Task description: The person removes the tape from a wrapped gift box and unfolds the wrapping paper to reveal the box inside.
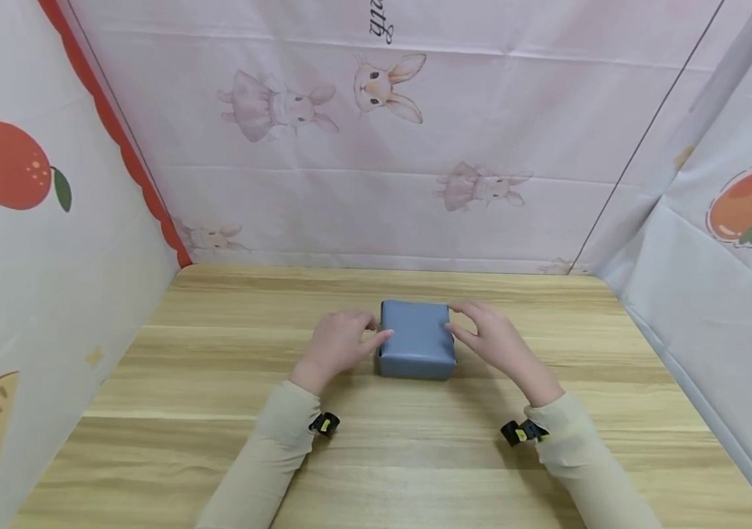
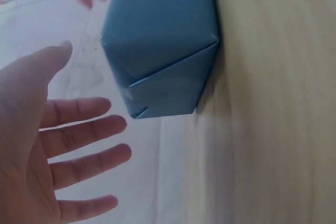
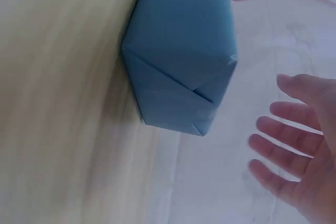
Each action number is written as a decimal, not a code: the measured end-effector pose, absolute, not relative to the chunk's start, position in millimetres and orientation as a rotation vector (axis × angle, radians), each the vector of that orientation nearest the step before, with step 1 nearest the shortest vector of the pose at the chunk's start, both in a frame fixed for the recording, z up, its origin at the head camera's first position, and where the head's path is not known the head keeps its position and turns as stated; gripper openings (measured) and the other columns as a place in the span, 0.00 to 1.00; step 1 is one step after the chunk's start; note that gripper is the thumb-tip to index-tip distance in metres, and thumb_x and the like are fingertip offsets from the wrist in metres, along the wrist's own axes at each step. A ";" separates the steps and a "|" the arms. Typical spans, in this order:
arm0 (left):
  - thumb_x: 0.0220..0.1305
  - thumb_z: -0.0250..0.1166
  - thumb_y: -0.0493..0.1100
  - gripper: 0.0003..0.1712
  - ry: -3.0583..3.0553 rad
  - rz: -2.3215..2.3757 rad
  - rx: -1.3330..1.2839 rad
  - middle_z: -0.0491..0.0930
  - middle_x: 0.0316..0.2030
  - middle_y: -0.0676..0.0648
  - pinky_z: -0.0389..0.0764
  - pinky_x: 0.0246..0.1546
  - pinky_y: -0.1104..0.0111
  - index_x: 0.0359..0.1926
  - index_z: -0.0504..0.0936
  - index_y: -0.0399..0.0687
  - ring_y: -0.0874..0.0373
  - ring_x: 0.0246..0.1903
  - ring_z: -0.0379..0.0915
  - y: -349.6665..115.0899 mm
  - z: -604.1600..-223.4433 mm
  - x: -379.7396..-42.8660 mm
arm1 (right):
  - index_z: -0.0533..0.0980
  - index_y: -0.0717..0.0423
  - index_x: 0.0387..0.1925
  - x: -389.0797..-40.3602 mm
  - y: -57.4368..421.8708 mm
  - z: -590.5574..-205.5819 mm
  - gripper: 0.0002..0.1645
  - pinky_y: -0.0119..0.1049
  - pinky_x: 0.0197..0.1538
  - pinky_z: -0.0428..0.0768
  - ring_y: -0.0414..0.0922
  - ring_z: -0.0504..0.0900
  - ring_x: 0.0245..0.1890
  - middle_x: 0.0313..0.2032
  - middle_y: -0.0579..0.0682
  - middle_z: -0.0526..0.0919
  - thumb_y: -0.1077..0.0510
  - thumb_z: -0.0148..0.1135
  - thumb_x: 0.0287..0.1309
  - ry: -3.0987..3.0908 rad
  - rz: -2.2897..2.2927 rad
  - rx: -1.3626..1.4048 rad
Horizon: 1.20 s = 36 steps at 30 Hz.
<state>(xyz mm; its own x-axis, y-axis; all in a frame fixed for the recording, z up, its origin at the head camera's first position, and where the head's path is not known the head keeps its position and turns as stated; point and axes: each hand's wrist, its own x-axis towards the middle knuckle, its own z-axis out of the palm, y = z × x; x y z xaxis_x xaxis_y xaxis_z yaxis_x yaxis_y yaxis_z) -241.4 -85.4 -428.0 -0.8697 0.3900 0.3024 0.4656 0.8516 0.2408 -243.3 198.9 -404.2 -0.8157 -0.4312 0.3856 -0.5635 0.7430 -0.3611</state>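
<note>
A box wrapped in blue-grey paper (image 1: 417, 330) sits on the wooden table (image 1: 402, 455). To its left is my left hand (image 1: 338, 343), whose thumb tip overlaps the box's top edge in the head view. My right hand (image 1: 495, 340) is on the other side, fingertips right at the box's right edge. Both wrist views show the fingers spread and relaxed, with a gap between palm and box. Folded paper flaps show on the box's left end (image 2: 168, 85) and right end (image 3: 173, 93). Neither hand grips anything.
A pink cloth with printed rabbits (image 1: 349, 206) hangs behind the table. White cloths with fruit prints stand along the left (image 1: 51, 279) and right (image 1: 700, 272) sides. A small black camera is strapped at each wrist, over light sleeves.
</note>
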 end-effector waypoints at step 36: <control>0.66 0.44 0.75 0.42 -3.020 -0.334 -0.491 0.82 0.54 0.45 0.78 0.48 0.49 0.63 0.75 0.50 0.47 0.49 0.80 -71.0 -443.7 -237.1 | 0.85 0.51 0.34 -312.0 147.0 -404.7 0.07 0.43 0.45 0.80 0.46 0.84 0.40 0.36 0.47 0.86 0.53 0.65 0.61 -2.498 -0.167 1.207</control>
<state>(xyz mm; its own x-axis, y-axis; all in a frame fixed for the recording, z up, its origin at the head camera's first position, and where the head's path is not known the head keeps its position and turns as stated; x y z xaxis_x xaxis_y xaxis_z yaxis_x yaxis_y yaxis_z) -237.1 -71.0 -443.7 -0.9470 0.3060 0.0974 0.3198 0.9256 0.2023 -312.0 147.0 -404.7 -0.5700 -0.7766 0.2683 -0.7340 0.6280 0.2585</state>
